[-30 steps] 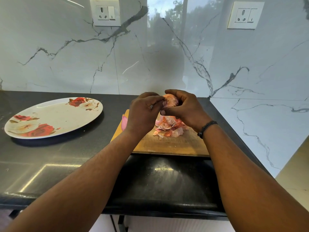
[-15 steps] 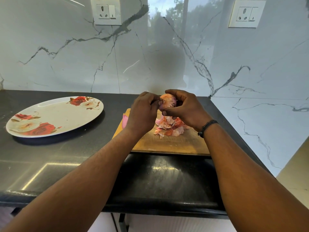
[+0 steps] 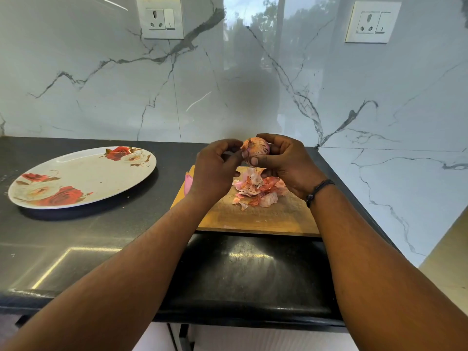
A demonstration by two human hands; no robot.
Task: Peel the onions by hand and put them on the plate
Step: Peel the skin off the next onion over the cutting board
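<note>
My right hand (image 3: 286, 163) grips a pinkish onion (image 3: 256, 148) with papery skin still on it, holding it above the wooden cutting board (image 3: 266, 219). My left hand (image 3: 215, 171) is curled at the onion's left side, its fingertips pinching the skin there. A heap of torn pink and orange peels (image 3: 255, 190) lies on the board under the hands. The edge of another pink onion (image 3: 188, 183) shows behind my left wrist, mostly hidden. The oval plate (image 3: 88, 173) with red rose prints lies on the left of the black counter with nothing on it.
The black counter (image 3: 76, 236) ends at a marble wall behind and at the right. Two wall sockets (image 3: 160, 17) (image 3: 372, 21) sit high on the wall. The counter's front edge runs below my forearms.
The onion has turned in my right hand and shows more of its surface. My left fingers have shifted slightly left along its skin. The plate and the peels have not moved.
</note>
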